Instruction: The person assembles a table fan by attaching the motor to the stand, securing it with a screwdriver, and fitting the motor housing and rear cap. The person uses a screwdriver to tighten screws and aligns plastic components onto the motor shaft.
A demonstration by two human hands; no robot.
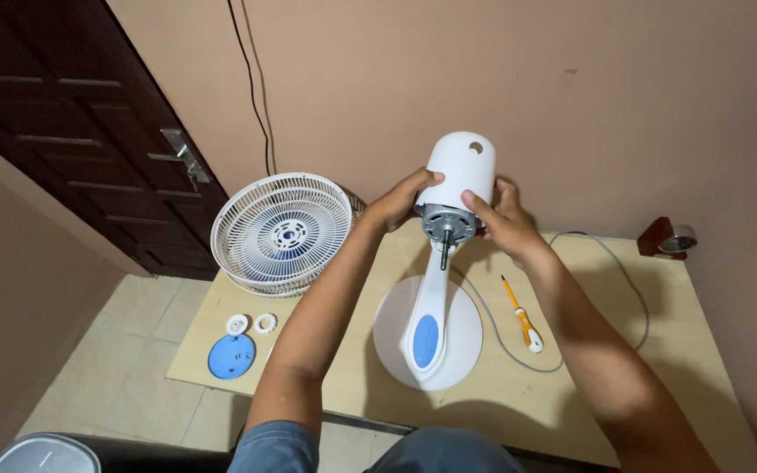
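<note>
I am holding the white fan motor housing (460,168) up above the round white fan base (464,350), which is standing on the wooden table (659,350). My left hand (396,203) is gripping the housing's left side with fingers curled on it, and my right hand (505,217) is grasping its lower right by the grey motor (445,222). An orange-handled screwdriver (521,317) is lying just right of the base, beside the grey cable (633,289). The white fan grille (280,233) is leaning at the table's far left, with a blue disc (231,356) and two small white caps (251,324) near it.
</note>
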